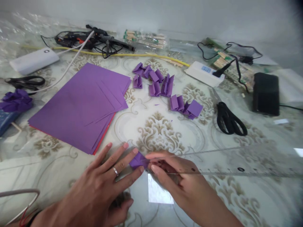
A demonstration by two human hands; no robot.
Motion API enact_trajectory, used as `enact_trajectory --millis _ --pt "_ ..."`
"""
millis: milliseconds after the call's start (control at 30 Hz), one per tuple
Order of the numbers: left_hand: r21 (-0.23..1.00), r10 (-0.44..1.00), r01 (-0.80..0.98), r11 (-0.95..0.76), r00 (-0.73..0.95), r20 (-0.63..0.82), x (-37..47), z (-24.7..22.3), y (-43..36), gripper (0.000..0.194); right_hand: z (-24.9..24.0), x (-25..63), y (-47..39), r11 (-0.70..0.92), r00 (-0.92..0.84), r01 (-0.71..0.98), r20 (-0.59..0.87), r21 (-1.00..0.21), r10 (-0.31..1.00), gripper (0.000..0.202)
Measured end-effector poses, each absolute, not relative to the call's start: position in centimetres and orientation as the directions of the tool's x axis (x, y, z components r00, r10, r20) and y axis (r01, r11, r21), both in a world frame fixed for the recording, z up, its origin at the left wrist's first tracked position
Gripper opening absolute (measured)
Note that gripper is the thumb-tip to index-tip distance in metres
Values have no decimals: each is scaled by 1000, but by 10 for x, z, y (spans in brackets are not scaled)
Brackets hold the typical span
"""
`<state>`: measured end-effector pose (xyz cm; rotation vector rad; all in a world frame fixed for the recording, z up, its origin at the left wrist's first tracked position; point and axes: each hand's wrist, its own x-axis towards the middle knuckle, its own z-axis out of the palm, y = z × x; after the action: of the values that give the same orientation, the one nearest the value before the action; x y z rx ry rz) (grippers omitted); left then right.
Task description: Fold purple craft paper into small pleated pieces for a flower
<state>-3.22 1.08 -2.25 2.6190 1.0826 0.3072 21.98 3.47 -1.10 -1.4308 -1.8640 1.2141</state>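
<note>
One small piece of folded purple paper (138, 160), plain and creased, lies on the patterned tabletop (161, 132) in front of me, between the person's hands. The left hand (97, 186) is palm down with fingers spread wide, index and middle fingertips at the paper. The right hand (187, 179) pinches a clear ruler (236, 160) near one end. That end points left at the paper; the ruler's long axis runs sideways, off to the right.

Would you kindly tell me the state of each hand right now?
Left hand: open, spread, touching the small purple paper.
Right hand: closed, holding the clear ruler.
</note>
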Motion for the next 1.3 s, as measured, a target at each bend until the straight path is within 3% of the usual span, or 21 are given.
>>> enact_trajectory --millis 400,900,1033,1200,1300 --pt "331 722 670 -664 689 54 -32 -20 11 71 -5 216 39 83 -287 507 -77 -858 955 20" --pt "305 688 637 -708 719 97 -35 -24 14 73 -19 225 33 -120 -240 378 -222 -918 945 16" --pt "300 686 632 -714 718 120 -39 -26 14 64 -20 227 30 -109 -202 278 -169 -954 965 13" --pt "286 667 621 -730 738 100 -42 -25 17 54 -17 230 27 -172 -165 363 -245 -916 956 10" --pt "304 662 613 -729 745 84 -44 -23 19 51 -16 232 26 -156 -148 322 -212 -934 966 14"
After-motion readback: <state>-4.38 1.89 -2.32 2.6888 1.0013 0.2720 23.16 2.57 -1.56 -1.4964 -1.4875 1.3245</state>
